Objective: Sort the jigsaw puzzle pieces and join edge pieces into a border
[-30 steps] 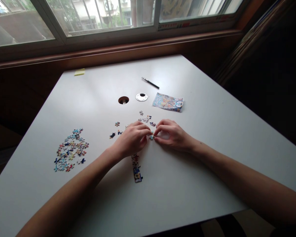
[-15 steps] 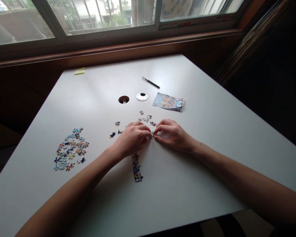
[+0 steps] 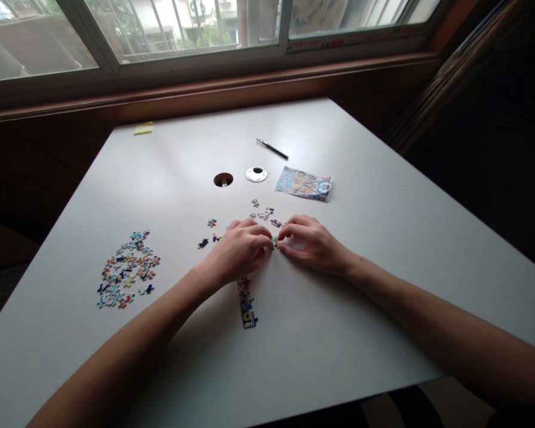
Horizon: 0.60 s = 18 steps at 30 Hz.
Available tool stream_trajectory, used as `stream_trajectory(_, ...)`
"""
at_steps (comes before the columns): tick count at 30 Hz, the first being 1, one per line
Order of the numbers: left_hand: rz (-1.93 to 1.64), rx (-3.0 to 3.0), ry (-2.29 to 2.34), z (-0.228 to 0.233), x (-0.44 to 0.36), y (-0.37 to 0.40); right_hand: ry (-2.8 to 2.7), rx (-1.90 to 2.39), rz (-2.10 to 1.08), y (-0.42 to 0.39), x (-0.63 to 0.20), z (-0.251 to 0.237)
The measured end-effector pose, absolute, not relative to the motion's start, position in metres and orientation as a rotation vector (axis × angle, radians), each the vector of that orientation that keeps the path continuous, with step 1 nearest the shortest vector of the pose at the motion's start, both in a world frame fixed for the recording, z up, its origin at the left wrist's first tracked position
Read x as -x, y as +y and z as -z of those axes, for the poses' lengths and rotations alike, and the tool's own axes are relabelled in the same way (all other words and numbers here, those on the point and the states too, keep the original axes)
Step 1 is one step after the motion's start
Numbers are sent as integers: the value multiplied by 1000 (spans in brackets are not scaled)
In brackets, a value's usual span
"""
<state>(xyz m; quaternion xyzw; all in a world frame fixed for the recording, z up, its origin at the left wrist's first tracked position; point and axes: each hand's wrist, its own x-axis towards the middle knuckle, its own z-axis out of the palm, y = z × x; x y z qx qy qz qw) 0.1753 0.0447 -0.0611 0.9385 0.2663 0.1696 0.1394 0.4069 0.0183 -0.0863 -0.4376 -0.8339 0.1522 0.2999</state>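
Between my fingertips, near the middle of the white table [image 3: 339,333], is a small multicoloured jigsaw puzzle piece [image 3: 275,242]. My left hand [image 3: 245,246] pinches it from the left, and my right hand [image 3: 310,244] pinches it from the right. Under my left hand runs a joined strip of jigsaw pieces [image 3: 246,306]; its upper part is hidden by the hand. Just beyond my hands lie several loose pieces [image 3: 267,212], and a few more, such as a dark piece [image 3: 203,243], rest to the left.
A heap of loose puzzle pieces [image 3: 127,270] lies on the left. Farther back are a printed picture sheet [image 3: 305,183], a pen [image 3: 271,148], a round cover [image 3: 256,174], a round hole [image 3: 223,180] in the tabletop and a yellow sticky note [image 3: 143,128]. A window stands behind.
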Motion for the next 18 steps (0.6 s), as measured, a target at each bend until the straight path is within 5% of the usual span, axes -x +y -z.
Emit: stream_trajectory(18, -314, -2918, 804, 50, -182, 34, -2231, 1105, -239, 17, -406, 89)
